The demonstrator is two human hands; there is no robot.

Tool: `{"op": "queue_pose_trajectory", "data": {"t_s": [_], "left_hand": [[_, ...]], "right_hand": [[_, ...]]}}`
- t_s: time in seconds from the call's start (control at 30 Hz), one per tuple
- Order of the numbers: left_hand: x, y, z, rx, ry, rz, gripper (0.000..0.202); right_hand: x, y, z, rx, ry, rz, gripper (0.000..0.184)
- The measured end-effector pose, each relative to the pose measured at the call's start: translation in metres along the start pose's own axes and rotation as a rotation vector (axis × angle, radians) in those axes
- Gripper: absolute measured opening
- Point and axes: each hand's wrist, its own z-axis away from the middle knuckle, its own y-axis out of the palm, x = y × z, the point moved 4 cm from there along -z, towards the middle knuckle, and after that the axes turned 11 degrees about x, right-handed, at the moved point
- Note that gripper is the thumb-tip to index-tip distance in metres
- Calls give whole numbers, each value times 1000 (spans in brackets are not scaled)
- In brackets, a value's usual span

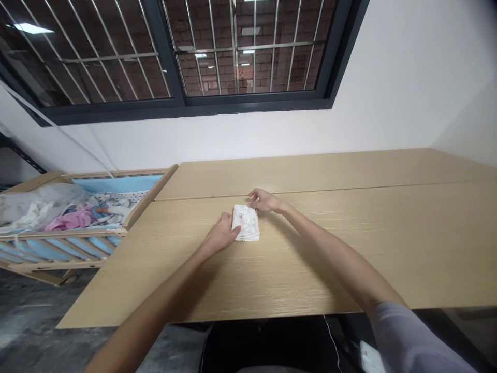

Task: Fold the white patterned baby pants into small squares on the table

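Note:
A small folded white cloth with a faint printed pattern [246,223] lies flat on the light oak-patterned tabletop [330,269]. My left hand [222,234] rests over the cloth's left edge, with the fingers on top of it. My right hand [265,201] comes in from the right, and its fingertips are on the cloth's upper corner. Both hands touch the folded stack from opposite sides. Part of the cloth is hidden under my fingers.
A wooden crib [66,243] with blue padding stands left of the table, holding a pink garment [73,218] and white fabric. A seam [310,190] crosses the tabletop. Behind the table are a white wall and a barred window.

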Motion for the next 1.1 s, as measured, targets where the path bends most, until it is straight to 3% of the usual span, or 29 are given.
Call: {"op": "queue_pose_trajectory", "data": {"t_s": [0.1, 0.2, 0.3, 0.4, 0.5, 0.63, 0.9, 1.0, 1.1], "left_hand": [[-4, 4, -2, 3, -46, -114, 41], [-17, 1, 13, -33, -49, -237, 38], [-37, 1, 40, -101, -9, -354, 41], [-55, 16, 63, -182, 143, -487, 50], [-58, 43, 69, -193, 240, -568, 60], [-51, 64, 66, -203, 266, -588, 66], [-49, 66, 67, -199, 223, -592, 66], [-51, 58, 66, -156, 215, -564, 63], [-48, 33, 57, -80, 127, -422, 53]], "right_hand": [[-9, 6, -10, -20, 13, 76, 32], [-7, 5, -8, -37, -10, 128, 29], [14, 5, 10, -39, -220, 264, 35], [38, 19, 39, 99, -499, 420, 46], [45, 43, 61, 314, -610, 440, 52], [26, 60, 63, 474, -570, 428, 56], [-11, 36, 19, 362, -488, 508, 60], [-12, 36, 12, 347, -448, 538, 61], [-13, 31, 14, 317, -386, 530, 63]]}}
